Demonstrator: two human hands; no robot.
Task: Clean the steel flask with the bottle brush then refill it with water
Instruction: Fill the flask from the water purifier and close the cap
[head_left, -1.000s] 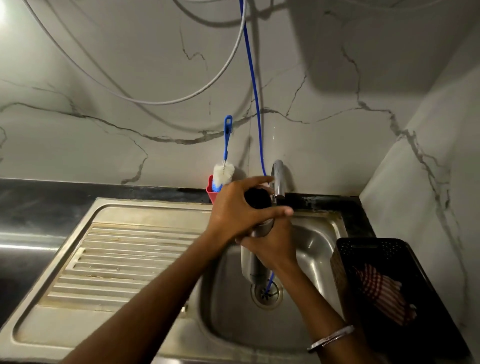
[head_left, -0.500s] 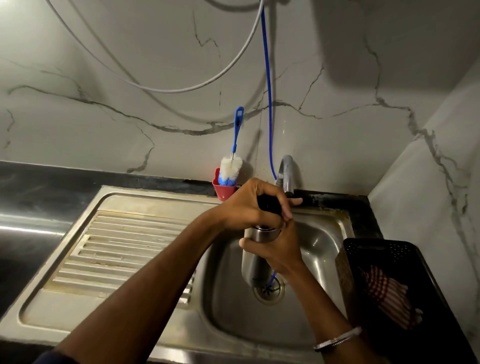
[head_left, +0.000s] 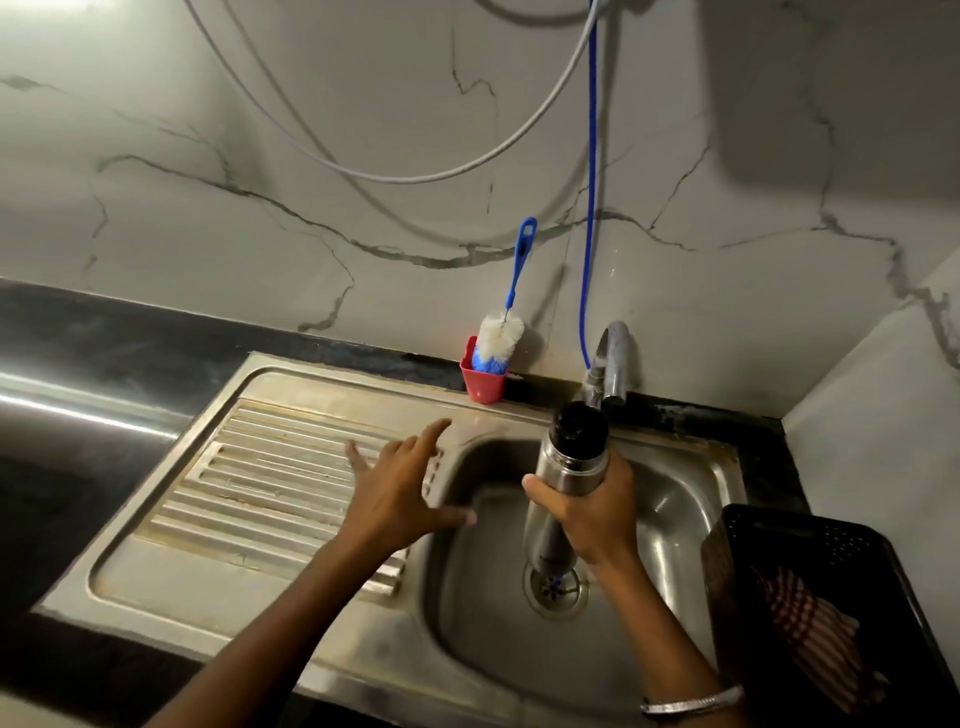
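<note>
Steel sink (head_left: 291, 395) as landmark, set into a dark surface (head_left: 78, 343). Left hand (head_left: 400, 488) over the seam between ribbed drainboard and basin: grip wide, fingers spread, holding nothing, apart from the flask. Red cup (head_left: 483, 382) on the sink's back rim against the marble wall; bottle brush (head_left: 501, 338) stands in it, white-and-blue bristles down, blue handle leaning on the wall. Steel flask (head_left: 563, 488) over the basin, roughly upright, black cap on, top just below the tap (head_left: 610, 364), base above the drain (head_left: 556, 587). Right hand (head_left: 597, 512): grip wrapped round the flask's middle, cap and shoulder showing above the fingers, lower body below them. Thin blue hose (head_left: 589, 208) hangs down the wall behind the tap. Black perforated basket (head_left: 810, 540) at the sink's right edge, holding a red-and-white striped cloth (head_left: 815, 639).
</note>
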